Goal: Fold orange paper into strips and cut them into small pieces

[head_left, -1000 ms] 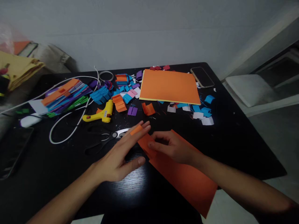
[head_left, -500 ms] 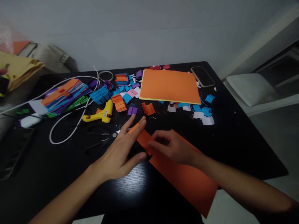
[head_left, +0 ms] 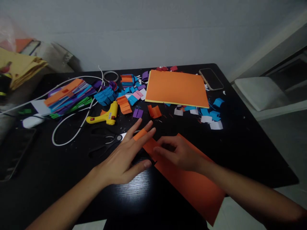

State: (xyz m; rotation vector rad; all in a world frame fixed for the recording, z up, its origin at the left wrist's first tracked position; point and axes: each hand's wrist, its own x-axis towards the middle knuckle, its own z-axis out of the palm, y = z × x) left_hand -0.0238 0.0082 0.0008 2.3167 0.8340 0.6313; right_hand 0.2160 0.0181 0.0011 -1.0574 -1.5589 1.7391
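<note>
An orange paper sheet (head_left: 192, 183) lies slanted at the table's front, its lower corner over the edge. At its upper left end is a narrower orange paper strip (head_left: 150, 145); whether the two are joined I cannot tell. My left hand (head_left: 124, 156) is open, fingers stretched out over the strip's far end and thumb apart. My right hand (head_left: 179, 151) is curled, its thumb and fingertips closed at the strip where it meets the sheet. Black-handled scissors (head_left: 107, 140) lie just left of my left hand, the blades partly hidden by it.
A yellow glue gun (head_left: 104, 116) and a looped white cable (head_left: 59, 143) lie to the left. Behind are folded paper bundles (head_left: 105, 95), an orange sheet stack (head_left: 177, 88) and a phone (head_left: 211, 79). Paper scraps (head_left: 214, 123) are scattered right; another dark phone-like device (head_left: 16, 153) is far left.
The whole view has shifted slightly. My left fingertips sit a little farther along the strip, and my right hand stays at the same spot on the paper.
</note>
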